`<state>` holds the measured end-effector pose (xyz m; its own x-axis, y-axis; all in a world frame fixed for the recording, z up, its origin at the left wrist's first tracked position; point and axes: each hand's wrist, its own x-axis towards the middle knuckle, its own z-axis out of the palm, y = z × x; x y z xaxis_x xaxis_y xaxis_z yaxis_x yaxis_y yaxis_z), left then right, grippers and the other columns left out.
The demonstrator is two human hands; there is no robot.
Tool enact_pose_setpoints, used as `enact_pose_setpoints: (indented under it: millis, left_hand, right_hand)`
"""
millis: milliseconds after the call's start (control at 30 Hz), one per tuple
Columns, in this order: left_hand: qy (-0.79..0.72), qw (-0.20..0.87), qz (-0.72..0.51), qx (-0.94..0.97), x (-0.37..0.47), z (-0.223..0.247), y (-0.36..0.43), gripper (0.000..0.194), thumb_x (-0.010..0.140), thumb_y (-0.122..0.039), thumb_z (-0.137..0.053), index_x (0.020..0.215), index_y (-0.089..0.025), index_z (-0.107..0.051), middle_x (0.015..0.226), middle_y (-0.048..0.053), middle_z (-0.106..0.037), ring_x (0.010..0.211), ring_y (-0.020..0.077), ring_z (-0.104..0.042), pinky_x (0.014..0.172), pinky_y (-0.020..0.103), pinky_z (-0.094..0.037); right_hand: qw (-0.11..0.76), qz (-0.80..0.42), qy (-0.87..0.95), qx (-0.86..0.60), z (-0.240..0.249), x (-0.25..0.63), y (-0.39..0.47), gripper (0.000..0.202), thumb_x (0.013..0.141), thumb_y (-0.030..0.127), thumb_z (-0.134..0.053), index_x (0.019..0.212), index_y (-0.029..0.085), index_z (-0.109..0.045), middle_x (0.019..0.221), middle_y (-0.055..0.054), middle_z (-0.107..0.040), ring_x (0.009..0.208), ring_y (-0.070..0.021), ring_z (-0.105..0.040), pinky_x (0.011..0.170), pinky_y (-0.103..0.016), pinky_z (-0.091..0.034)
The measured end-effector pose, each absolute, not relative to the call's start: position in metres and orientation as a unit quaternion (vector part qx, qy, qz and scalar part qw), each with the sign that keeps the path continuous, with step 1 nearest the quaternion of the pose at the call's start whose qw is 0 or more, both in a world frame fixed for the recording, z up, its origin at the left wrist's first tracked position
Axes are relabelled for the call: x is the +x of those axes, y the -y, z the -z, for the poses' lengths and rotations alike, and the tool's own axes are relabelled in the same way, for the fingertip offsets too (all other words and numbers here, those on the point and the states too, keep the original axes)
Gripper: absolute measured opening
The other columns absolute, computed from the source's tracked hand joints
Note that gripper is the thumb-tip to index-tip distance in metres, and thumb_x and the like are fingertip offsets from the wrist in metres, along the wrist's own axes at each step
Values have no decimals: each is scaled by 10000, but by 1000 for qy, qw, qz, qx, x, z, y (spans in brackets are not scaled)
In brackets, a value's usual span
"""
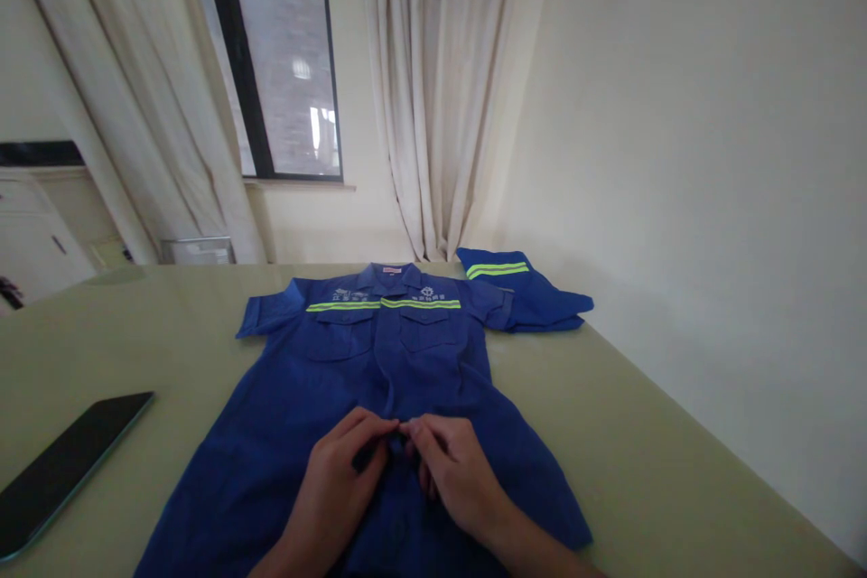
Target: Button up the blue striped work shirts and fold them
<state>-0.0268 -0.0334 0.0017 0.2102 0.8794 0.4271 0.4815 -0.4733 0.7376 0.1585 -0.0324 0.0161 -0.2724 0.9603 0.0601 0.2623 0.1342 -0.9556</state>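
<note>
A blue short-sleeved work shirt lies spread face up, its collar at the far end. Yellow-green reflective stripes cross its chest above two flap pockets. Both hands meet at the front placket, low on the shirt. My left hand pinches the placket edge between thumb and fingers. Close against it, my right hand is closed on the same strip of cloth, fingertips nearly touching the left ones. Any button between the fingers is hidden.
The shirt rests on a pale green table. Beyond its right sleeve lies another folded blue garment with a reflective stripe. A dark phone-like slab is at the left. A wall borders the right side; curtains hang behind.
</note>
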Motion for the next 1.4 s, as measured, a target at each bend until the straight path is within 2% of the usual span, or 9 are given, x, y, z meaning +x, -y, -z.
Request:
enact_pose_setpoints:
  millis: [67,200,400,667,867,1067,1167,1300,1400]
  left_hand:
    - [-466,261,-434,726,-25,-2,31,269,894,-139,-579,1038,-272,-764,961,16,-737,893,169,-710,814,256,-568]
    - [-475,365,-429,676,-21,-1,22,253,886,-216,-596,1077,-227,-762,1015,51,-778,925,206,-733,840,301,-580]
    - [-467,462,-444,609,-24,8,2,304,819,-412,-712,1014,-189,-782,1006,76,-809,960,262,-754,903,370,-588]
    - [-450,345,-467,679,-29,12,-46,235,778,-344,-668,905,-179,-777,1032,93,-709,832,212,-739,823,381,-611]
    - [-440,277,-440,732,-25,9,-46,146,777,-219,-672,883,-233,-771,986,33,-641,703,139,-645,726,303,-559]
    - [-440,154,-425,776,-27,7,-31,129,918,-267,-591,965,-262,-711,1059,32,-647,890,180,-655,833,299,-520]
    - [-438,186,-416,775,-27,3,-30,212,966,-354,-544,881,-239,-700,981,37,-664,875,187,-665,821,296,-522]
    - [-497,229,-395,738,-30,3,-35,404,1038,-370,-327,971,-222,-697,774,14,-663,622,171,-630,673,305,-525]
    - [-555,111,-362,741,-39,4,-35,372,997,-245,-347,1217,-223,-647,1041,85,-714,880,228,-669,807,367,-527]
  right_hand:
    - [379,-510,612,-472,-12,159,26,358,960,505,-547,809,196,-649,530,43,-527,409,-122,-479,421,-227,-334]
    - [415,-423,660,-462,-7,161,16,84,871,267,-677,838,191,-690,658,30,-600,567,-119,-540,536,-217,-383]
    - [426,-299,733,-437,-3,162,3,50,845,145,-695,835,193,-702,786,15,-602,679,-124,-560,627,-219,-412]
    - [434,-296,714,-464,-6,153,-42,114,775,101,-735,731,198,-695,762,20,-633,712,-139,-568,693,-243,-405]
    - [447,-386,646,-484,-1,152,-49,84,780,195,-709,704,183,-674,598,29,-609,551,-137,-548,548,-241,-398]
    - [426,-464,612,-478,-1,154,-45,189,826,314,-655,688,188,-638,523,49,-547,417,-128,-494,435,-243,-354]
    - [442,-432,627,-475,-2,155,-43,204,876,314,-615,723,187,-662,590,27,-586,509,-137,-549,512,-245,-413]
    - [442,-271,719,-463,-4,153,-35,169,888,179,-594,985,205,-731,958,-39,-708,858,-165,-658,789,-259,-487]
    - [347,-196,774,-492,-9,149,-27,173,943,214,-578,994,222,-743,1017,-56,-717,940,-182,-676,855,-273,-474]
